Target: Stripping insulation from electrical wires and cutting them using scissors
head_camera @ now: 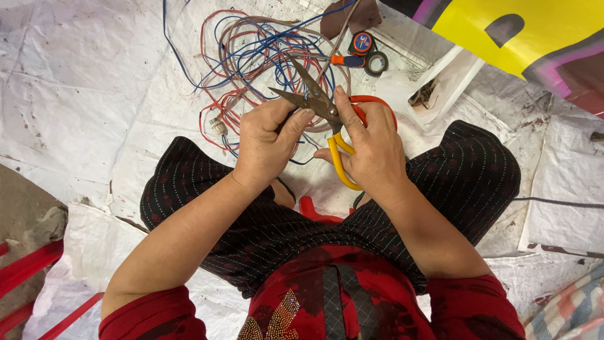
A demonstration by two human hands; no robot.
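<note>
Down over the lap, from the head camera, both hands meet just above the knees. Right hand (371, 148) is wrapped around the yellow handles of a pair of scissors (318, 104), fingers clenched through and around the loops, index finger stretched up along the pivot. Blades are parted, dark and worn, pointing up and to the left. Left hand (267, 141) is closed in a pinch right beside the blades, thumb and fingers gripping something thin at the pivot; it looks like a wire, though the fingers hide most of it. An orange-red loop (376, 101) curves round behind the right hand's knuckles.

Beyond the hands, on the white sheet (82, 82) covering the floor, lies a loose tangle of wires (264, 53), blue, red and brownish, coiled in rough loops. Just past it, an orange-handled screwdriver (347, 61) rests next to a roll of black tape (376, 63) and a small round tape measure (362, 43). Yellow board (522, 25) sits at the top right corner. Red chair edge (28, 264) shows at the lower left.
</note>
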